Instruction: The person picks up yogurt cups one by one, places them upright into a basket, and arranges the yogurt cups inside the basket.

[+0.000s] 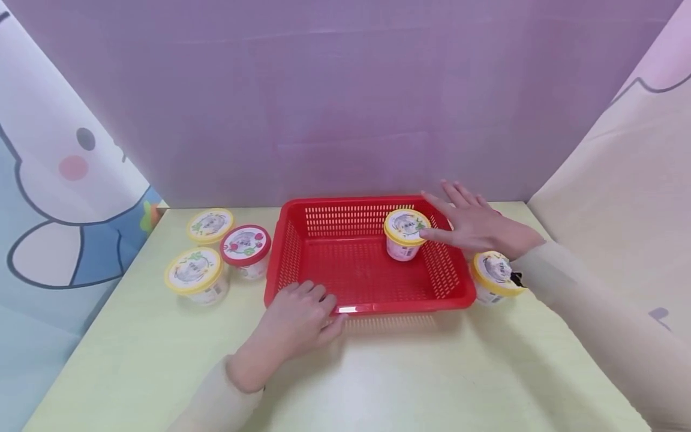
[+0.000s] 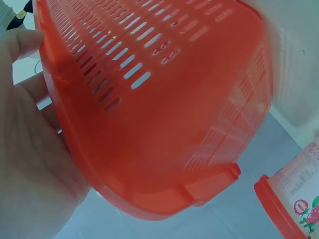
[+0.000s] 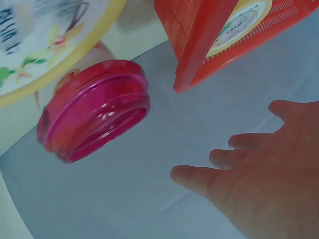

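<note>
A red plastic basket (image 1: 345,264) with slotted walls stands on the table. My left hand (image 1: 299,315) grips its near rim at the left; the left wrist view has the thumb and fingers on either side of the rim (image 2: 75,149). Inside, toward the right end, a paper tub with a yellow-rimmed lid (image 1: 406,231) stands upright. Over the basket's right end is my right hand (image 1: 475,225), fingers spread and holding nothing. Its thumb overlaps the tub's lid in the head view; contact is unclear. The right wrist view shows these fingers (image 3: 197,179) extended.
Left of the basket stand two yellow-lidded tubs (image 1: 207,225) (image 1: 197,273) and a red-lidded tub (image 1: 245,247). Another yellow-lidded tub (image 1: 492,279) is right of the basket, partly under my right sleeve. Beyond it is a translucent pink-red container (image 3: 99,107). A purple cloth (image 1: 345,108) hangs behind.
</note>
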`<action>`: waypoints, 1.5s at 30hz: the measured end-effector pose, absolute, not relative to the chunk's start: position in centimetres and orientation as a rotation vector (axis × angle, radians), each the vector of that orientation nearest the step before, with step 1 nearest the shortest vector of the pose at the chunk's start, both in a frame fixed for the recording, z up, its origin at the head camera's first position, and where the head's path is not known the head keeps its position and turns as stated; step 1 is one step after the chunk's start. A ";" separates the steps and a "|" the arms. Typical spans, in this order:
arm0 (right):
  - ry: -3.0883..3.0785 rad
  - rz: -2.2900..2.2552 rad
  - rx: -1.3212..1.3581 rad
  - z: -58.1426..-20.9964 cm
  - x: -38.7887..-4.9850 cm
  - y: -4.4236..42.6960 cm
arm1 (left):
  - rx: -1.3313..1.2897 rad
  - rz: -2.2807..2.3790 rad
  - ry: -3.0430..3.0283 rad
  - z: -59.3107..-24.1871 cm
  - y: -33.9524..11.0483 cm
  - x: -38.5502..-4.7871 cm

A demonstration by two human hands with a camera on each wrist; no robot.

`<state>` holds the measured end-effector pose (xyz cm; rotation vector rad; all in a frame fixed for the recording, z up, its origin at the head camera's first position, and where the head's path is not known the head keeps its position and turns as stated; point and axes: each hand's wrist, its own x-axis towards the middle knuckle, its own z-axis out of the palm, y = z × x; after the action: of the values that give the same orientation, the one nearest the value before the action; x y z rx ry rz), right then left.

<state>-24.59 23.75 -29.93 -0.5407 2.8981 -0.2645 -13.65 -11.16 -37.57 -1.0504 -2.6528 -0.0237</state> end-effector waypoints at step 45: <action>2.940 -0.397 -0.450 -34.2 -18.5 32.0 | -1.024 -0.018 -2.655 -37.7 -11.1 -13.6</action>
<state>-18.48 32.02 -34.19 -0.4500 2.9402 -0.3974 -13.58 -11.14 -37.68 -1.0236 -2.6555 -0.0184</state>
